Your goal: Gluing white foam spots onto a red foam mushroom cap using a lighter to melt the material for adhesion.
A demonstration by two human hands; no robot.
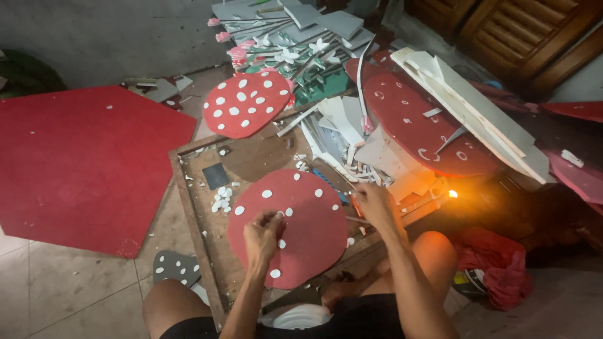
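Note:
A red foam mushroom cap (308, 220) with white dots lies on a low wooden board (188, 188) in front of me. My left hand (262, 235) rests on the cap, fingertips pinched on a small white dot near its middle. My right hand (375, 204) reaches to the cap's right edge and grips a thin stick-like tool by the scrap pile; what the tool is I cannot tell. A heap of loose white dots (221, 199) sits on the board left of the cap. My bare knees frame the board's near edge.
A finished dotted red cap (245, 103) leans at the board's far side. A big red foam sheet (81, 163) covers the floor left. White foam scraps (352, 147), another red cap (421, 122), white boards (477, 116), foam flowers (282, 53), a small flame (452, 194) and red cloth (496, 263) crowd the right.

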